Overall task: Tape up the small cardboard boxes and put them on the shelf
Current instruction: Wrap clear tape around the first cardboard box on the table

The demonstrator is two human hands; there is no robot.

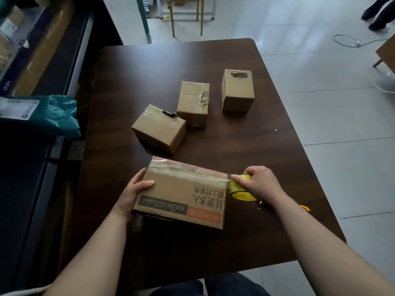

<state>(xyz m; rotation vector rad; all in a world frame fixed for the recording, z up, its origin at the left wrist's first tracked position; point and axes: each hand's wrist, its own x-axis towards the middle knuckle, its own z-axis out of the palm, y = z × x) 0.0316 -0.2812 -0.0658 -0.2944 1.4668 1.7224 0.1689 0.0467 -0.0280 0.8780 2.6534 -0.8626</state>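
"How were the hands?"
"Left hand (132, 195) gripped the printed brown cardboard box (183, 193), thumb on top. Right hand (259, 182) curled round the yellow roll of clear tape (239, 189), index fingertip at the box's edge."
"Inside?"
"Closed, couldn't tell. Three plain small cardboard boxes (193, 103) stood beyond the fingers."

printed box (181, 194) sits nearest on the table (245, 146); tape roll (240, 190) touches its right end; three small boxes (159, 128) behind; shelf (42, 60) off left
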